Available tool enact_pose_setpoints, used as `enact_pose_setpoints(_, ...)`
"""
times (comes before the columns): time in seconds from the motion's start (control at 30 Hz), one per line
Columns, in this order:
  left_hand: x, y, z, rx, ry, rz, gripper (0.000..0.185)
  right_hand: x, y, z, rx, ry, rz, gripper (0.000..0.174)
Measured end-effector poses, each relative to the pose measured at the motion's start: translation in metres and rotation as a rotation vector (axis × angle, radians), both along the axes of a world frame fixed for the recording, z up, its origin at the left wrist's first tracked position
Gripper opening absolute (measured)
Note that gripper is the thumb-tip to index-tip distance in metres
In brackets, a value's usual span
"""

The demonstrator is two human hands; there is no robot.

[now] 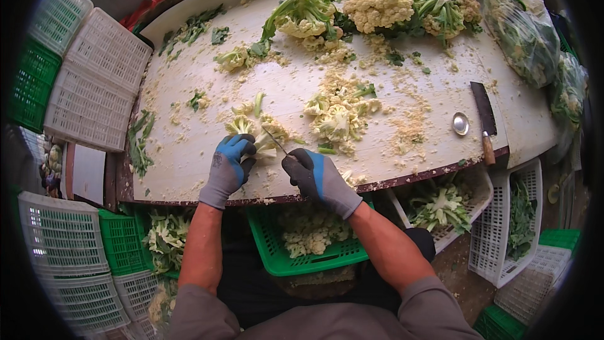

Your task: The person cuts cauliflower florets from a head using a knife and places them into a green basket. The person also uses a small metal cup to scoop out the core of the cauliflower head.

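Note:
Both hands wear grey, blue and black work gloves. My right hand [314,172] grips a small knife [273,139], whose blade points up and left across a piece of cauliflower [270,133] on the table. My left hand [231,163] is closed around the lower side of a cauliflower floret [241,125], just left of the blade. How far the blade has cut in is unclear. Cut florets [339,120] lie in a heap right of the knife. Farther back sit a trimmed cauliflower head [302,14] and a large whole one [380,4].
A cleaver [483,108] and a metal spoon [460,123] lie at the right. Bagged cauliflower [521,28] stands beyond them. Below the table edge, a green basket [311,264] holds florets, and a white crate [505,226] holds leaves. Stacked crates [94,85] border the left side.

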State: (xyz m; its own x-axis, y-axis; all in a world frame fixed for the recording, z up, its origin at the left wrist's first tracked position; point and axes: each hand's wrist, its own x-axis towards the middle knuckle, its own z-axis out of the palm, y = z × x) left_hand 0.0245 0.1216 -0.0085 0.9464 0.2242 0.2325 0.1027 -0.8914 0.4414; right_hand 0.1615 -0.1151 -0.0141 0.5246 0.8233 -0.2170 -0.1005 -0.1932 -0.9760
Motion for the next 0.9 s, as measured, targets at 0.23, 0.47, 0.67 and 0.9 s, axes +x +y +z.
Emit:
enact_pose_setpoints(0.23, -0.001, -0.001, -0.004, 0.056, 0.001, -0.006, 0.026, 0.002, 0.014, -0.008, 0.003, -0.150, -0.009, 0.041)
enact_pose_setpoints(0.47, 0.001, -0.007, -0.017, 0.055, -0.002, 0.000, 0.032, 0.003, 0.037, -0.034, -0.095, -0.292, -0.027, 0.045)
enact_pose_setpoints(0.67, 0.007, -0.027, -0.023, -0.067, -0.076, 0.180, 0.069, 0.015, 0.013, -0.027, -0.179, 0.015, -0.028, 0.046)
enact_pose_setpoints(0.9, 0.000, -0.024, -0.020, -0.040, -0.094, 0.094, 0.050, 0.013, -0.002, 0.023, -0.102, 0.205, -0.115, 0.049)
